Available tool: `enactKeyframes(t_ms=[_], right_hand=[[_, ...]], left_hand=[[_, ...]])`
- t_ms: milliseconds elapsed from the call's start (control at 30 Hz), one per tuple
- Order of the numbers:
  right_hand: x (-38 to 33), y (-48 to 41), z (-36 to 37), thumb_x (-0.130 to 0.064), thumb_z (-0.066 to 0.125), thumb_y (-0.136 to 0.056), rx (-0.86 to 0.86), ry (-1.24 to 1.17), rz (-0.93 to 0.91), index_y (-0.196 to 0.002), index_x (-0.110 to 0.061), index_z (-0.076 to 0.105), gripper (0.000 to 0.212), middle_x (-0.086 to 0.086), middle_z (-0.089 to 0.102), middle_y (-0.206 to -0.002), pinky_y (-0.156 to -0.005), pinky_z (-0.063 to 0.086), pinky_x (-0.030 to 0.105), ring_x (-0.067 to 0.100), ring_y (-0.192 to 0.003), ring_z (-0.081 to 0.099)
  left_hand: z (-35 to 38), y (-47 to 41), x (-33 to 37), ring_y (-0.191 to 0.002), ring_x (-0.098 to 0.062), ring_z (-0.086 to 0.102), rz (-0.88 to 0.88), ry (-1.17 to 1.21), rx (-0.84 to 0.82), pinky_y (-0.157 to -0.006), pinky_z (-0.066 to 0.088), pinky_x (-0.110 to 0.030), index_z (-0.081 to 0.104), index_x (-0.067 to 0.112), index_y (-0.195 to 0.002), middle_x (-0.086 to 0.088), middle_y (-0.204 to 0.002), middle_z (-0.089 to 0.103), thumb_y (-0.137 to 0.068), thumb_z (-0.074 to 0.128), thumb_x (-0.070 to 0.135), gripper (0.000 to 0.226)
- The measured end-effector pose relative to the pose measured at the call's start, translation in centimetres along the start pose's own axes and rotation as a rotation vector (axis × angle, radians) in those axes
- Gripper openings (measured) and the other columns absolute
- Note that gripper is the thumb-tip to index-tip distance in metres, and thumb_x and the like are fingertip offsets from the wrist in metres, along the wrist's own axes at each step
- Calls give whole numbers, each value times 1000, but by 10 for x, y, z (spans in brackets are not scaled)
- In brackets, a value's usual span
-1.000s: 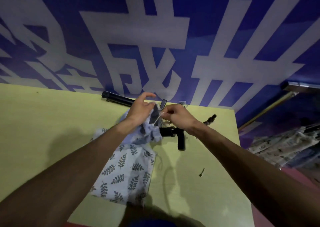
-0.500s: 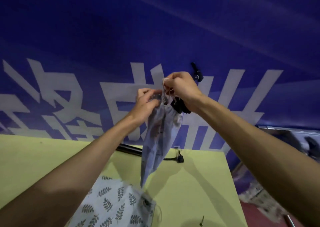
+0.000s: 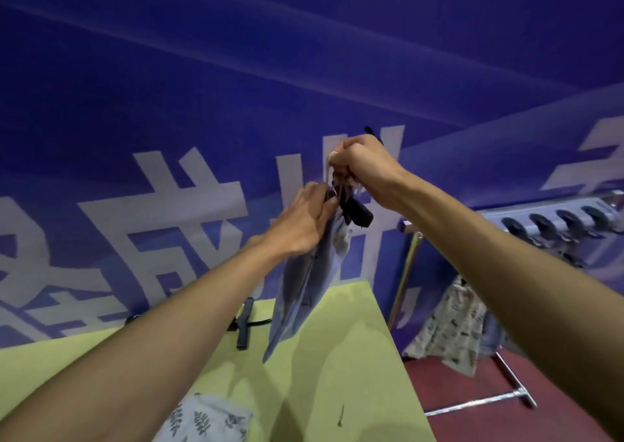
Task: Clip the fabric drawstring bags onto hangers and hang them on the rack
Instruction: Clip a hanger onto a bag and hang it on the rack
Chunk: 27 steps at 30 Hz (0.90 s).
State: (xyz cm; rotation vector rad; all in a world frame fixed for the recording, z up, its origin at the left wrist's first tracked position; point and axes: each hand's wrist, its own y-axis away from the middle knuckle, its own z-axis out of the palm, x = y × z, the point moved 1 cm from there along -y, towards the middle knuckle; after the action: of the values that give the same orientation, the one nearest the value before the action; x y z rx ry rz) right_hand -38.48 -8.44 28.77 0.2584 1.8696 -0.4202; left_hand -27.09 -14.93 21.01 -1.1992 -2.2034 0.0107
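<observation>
Hanger hooks (image 3: 543, 225) crowd the rack (image 3: 405, 272); left end free.

I log: held bag (image 3: 304, 289) plain grey-blue; hanger (image 3: 358, 212) black; table bag (image 3: 206, 421) white, leaf-printed; table (image 3: 354, 357) yellow-green; banner (image 3: 202, 86) blue, white lettering.

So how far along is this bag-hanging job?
Done: one patterned bag hangs on the rack. In hand: a blue bag is held up, the right hand gripping the hanger at its top, the left hand pinching the fabric; whether it is clipped is unclear. Left: hanging it, then the leaf bag on the table, near a spare hanger.
</observation>
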Motion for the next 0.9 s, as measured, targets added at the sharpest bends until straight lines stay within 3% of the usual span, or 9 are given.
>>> enactKeyframes(t_ms=[100,233,300,400,500,600,733,833,900], right_hand=[[17,10,-45,1,50,-81,5,47,35,-66,-6,52,17,8,44,-55,-47,32,23,19,-50,42],[40,32,-110,2,56,-79,76,115,70,-59,-8,56,23,8,44,-53,-47,33,22,15,-45,41],[47,44,-138,6,55,-80,123,58,82,-57,-5,53,26,6,37,-48,-37,27,16,10,-32,33],[65,61,-178,7,54,-81,179,-80,116,-60,-3,50,24,4,32,-47,-40,22,18,13,-34,25],[87,80,-217,0,56,-82,211,34,152,-63,-4,54,19,8,40,-50,-43,26,22,14,-39,30],[106,98,-250,-2,56,-82,202,159,219,-69,-4,60,14,11,50,-57,-46,32,23,16,-44,41],[130,120,-294,4,53,-83,226,175,255,-73,-4,59,14,0,53,-47,-43,37,21,10,-40,46],[148,135,-319,0,56,-88,196,164,245,-76,-5,60,13,4,59,-58,-46,39,20,10,-47,51],[162,140,-333,0,54,-90,182,130,236,-81,-2,59,11,6,61,-61,-44,39,19,13,-49,52]], left_hand=[[29,-18,28,-95,-35,53,69,-144,-50,-76,46,-48,40,21,-95,-7,-96,49,-98,24,40,25],[85,-39,70,-103,-36,52,158,-210,-124,-85,44,-51,45,13,-108,-14,-108,53,-98,24,41,36],[109,-48,89,-106,-37,52,178,-195,-180,-88,43,-52,45,12,-112,-15,-111,54,-96,21,44,43],[142,-64,119,-105,-37,51,178,-176,-277,-89,42,-50,44,11,-111,-16,-109,54,-99,23,42,40],[169,-75,156,-82,-29,50,220,-17,-397,-74,39,-38,44,16,-88,-2,-81,51,-94,35,44,30],[198,-83,183,-76,-27,54,201,136,-428,-62,39,-35,57,7,-81,-7,-81,58,-83,56,39,33],[233,-89,223,-86,-22,61,157,312,-287,-72,44,-29,66,10,-94,-9,-92,65,-82,65,19,15],[251,-91,249,-85,-18,63,129,455,-356,-77,49,-33,65,12,-96,-4,-89,68,-85,65,22,15],[264,-96,259,-76,-13,61,100,527,-385,-69,48,-28,67,12,-91,-2,-81,68,-88,62,29,18]])
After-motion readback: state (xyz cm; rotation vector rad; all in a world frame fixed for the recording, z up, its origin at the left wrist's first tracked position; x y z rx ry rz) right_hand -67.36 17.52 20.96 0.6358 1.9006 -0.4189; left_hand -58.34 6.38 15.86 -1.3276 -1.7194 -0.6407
